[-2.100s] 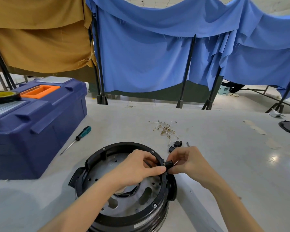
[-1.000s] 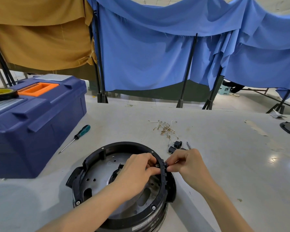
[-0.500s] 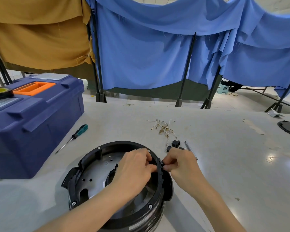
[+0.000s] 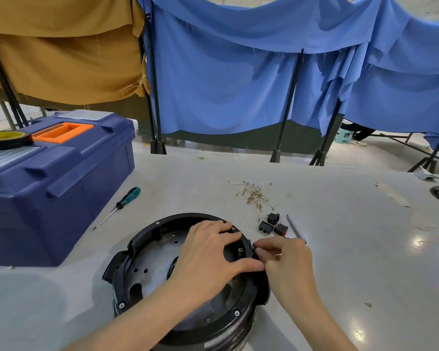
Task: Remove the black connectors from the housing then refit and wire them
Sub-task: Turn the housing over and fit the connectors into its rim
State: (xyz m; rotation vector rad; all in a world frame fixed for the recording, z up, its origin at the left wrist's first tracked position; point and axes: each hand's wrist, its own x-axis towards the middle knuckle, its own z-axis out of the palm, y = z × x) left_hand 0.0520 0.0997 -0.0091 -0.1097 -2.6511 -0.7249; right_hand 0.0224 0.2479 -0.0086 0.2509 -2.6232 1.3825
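Head view, sole entry. Housing [image 4: 142, 236]: black round shell with a grey perforated metal floor, open side up, on the table [image 4: 340, 236] near you, centre-left. Left hand [image 4: 208, 257]: fingers spread and laid over the right-hand rim, thumb pressed to the rim nearer you, clasping nothing. You likely brace the shell so it does not slide or turn under the push. Right hand [image 4: 287, 262]: fingertips pinched on a small black connector [image 4: 251, 247] at the outer face of that rim, probably seating it in its slot. How deep it sits is hidden. Loose connectors [image 4: 271, 225]: three small black blocks, one with a red face, just beyond the housing to the right, within reach. Wires [image 4: 254, 195]: pale tangle with brass ends, farther off. Screwdriver [image 4: 119, 205]: far left of the housing, beside the blue toolbox [image 4: 61, 178], untouched.
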